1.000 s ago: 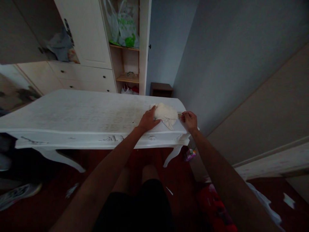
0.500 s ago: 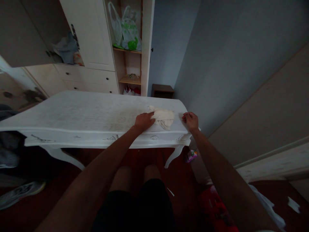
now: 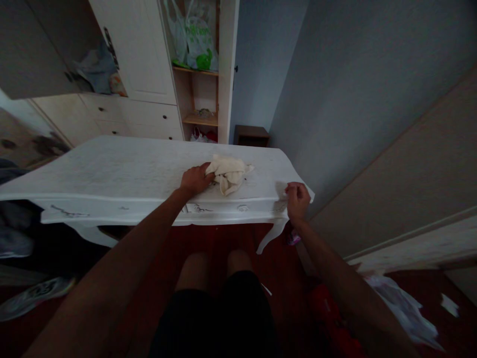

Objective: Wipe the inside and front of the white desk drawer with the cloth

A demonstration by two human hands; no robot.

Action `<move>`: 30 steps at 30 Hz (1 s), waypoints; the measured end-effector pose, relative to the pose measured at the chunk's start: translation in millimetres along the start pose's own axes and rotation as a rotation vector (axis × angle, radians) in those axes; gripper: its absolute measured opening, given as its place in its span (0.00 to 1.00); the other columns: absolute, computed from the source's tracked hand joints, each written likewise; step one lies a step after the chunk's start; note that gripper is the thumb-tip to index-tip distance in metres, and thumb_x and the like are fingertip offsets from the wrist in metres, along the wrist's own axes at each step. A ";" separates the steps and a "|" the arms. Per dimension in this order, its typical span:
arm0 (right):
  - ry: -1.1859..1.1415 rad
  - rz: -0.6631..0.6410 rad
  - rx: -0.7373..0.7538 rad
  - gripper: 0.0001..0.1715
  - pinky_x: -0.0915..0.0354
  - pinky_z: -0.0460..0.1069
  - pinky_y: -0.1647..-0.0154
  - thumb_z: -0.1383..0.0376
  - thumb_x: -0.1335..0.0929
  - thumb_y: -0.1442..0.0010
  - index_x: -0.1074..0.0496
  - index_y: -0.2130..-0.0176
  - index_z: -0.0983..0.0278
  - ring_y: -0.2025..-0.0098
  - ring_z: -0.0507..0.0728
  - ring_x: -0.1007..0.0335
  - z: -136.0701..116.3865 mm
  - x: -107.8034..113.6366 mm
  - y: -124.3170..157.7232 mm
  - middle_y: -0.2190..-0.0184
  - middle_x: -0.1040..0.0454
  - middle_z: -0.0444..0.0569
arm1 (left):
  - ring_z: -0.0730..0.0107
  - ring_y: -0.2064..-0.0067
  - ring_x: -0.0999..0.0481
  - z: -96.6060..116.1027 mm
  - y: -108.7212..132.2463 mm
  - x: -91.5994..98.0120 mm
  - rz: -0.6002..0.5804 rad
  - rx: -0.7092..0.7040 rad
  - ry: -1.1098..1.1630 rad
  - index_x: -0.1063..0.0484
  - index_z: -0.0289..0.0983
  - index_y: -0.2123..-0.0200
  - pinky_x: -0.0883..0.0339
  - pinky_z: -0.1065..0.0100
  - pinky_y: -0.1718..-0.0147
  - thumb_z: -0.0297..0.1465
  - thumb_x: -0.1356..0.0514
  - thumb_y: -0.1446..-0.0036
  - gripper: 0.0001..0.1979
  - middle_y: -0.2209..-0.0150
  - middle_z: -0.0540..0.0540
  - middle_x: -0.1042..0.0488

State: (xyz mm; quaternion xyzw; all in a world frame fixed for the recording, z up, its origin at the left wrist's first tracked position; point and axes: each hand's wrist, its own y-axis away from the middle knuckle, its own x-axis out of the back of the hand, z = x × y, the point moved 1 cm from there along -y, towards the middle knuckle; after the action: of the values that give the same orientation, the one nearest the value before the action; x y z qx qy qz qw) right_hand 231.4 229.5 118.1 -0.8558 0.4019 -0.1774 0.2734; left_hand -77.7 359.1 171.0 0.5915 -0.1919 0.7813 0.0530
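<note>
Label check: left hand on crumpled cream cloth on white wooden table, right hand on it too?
No. In the head view the right hand rests at the white wooden table's front corner, apart from the crumpled cream cloth which the left hand touches.

Bare arms (image 3: 130,263), black shorts (image 3: 223,318)

White table (image 3: 112,169), paint worn & scuffed, curved legs, drawer front w/ small knob. On top, right of centre, lies a crumpled cream cloth (image 3: 229,173); left hand (image 3: 194,180) rests on the top & grips its left edge. Right hand (image 3: 298,201) sits curled at right front corner, touching the edge.
</note>
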 end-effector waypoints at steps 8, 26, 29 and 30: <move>-0.472 -0.730 -1.022 0.24 0.45 0.47 0.81 0.43 0.34 0.44 0.26 0.67 0.60 0.80 0.52 0.38 -7.4 -46.8 118.2 0.78 0.27 0.45 | 0.50 0.53 0.24 -2.8 -3.1 -5.6 0.056 -0.001 0.052 0.31 0.43 0.45 0.34 0.58 0.55 0.43 0.48 0.41 0.23 0.55 0.41 0.21; -1.052 -0.604 -1.512 0.14 0.57 0.40 0.89 0.58 0.32 0.47 0.28 0.72 0.68 0.88 0.44 0.52 -10.9 -76.4 113.2 0.88 0.40 0.36 | 0.50 0.53 0.23 -3.0 -4.1 -6.7 0.068 0.031 0.032 0.31 0.41 0.46 0.33 0.59 0.56 0.44 0.49 0.41 0.24 0.56 0.40 0.21; -1.077 -0.664 -1.504 0.14 0.60 0.40 0.90 0.58 0.32 0.47 0.28 0.73 0.68 0.88 0.44 0.57 -14.3 -68.3 122.1 0.91 0.46 0.33 | 0.50 0.53 0.23 -2.4 -4.9 -6.7 0.064 0.037 0.012 0.31 0.41 0.47 0.33 0.59 0.57 0.44 0.50 0.41 0.24 0.56 0.40 0.21; -1.090 -0.683 -1.503 0.14 0.61 0.40 0.90 0.58 0.32 0.47 0.27 0.73 0.68 0.88 0.44 0.58 -16.0 -64.9 125.7 0.92 0.47 0.33 | 0.49 0.53 0.23 -2.2 -5.0 -6.7 0.064 0.040 0.008 0.31 0.41 0.47 0.33 0.59 0.57 0.44 0.50 0.41 0.24 0.56 0.39 0.21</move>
State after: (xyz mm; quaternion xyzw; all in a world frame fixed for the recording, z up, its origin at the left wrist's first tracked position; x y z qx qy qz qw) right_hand 108.9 209.0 48.6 -0.8414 -0.0394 0.4726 -0.2591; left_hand -76.2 365.5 165.3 0.5829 -0.1948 0.7887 0.0169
